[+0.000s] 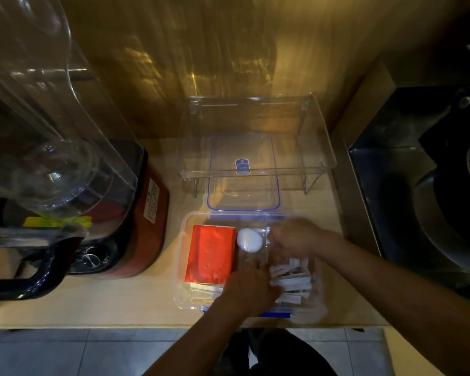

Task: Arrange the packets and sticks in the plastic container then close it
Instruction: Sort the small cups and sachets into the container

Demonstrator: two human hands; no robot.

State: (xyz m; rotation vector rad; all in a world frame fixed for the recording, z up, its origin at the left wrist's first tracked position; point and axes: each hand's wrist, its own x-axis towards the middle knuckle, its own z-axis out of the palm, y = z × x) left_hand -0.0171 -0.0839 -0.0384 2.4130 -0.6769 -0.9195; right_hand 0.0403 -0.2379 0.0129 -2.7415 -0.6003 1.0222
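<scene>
A clear plastic container (pixel 183 234) with blue clips stands near the counter's front edge. Inside it lie a red foil packet (pixel 210 253) on the left, a white round object (pixel 250 240) at the middle back, and a pile of white sticks (pixel 292 280) on the right. More pale packets (pixel 204 293) show under the red one. My left hand (pixel 251 287) rests inside the container, its fingers against the sticks. My right hand (pixel 293 237) is over the back right of the container and is blurred; what its fingers hold is unclear. The clear lid (pixel 243 172) with a blue rim lies behind the container.
A clear acrylic shelf (pixel 318 137) on metal legs stands over the lid at the back. A red blender base (pixel 144 213) with a clear jug (pixel 52 147) fills the left. A dark appliance (pixel 418 185) stands on the right. The counter's front edge (pixel 92 325) drops to a tiled floor.
</scene>
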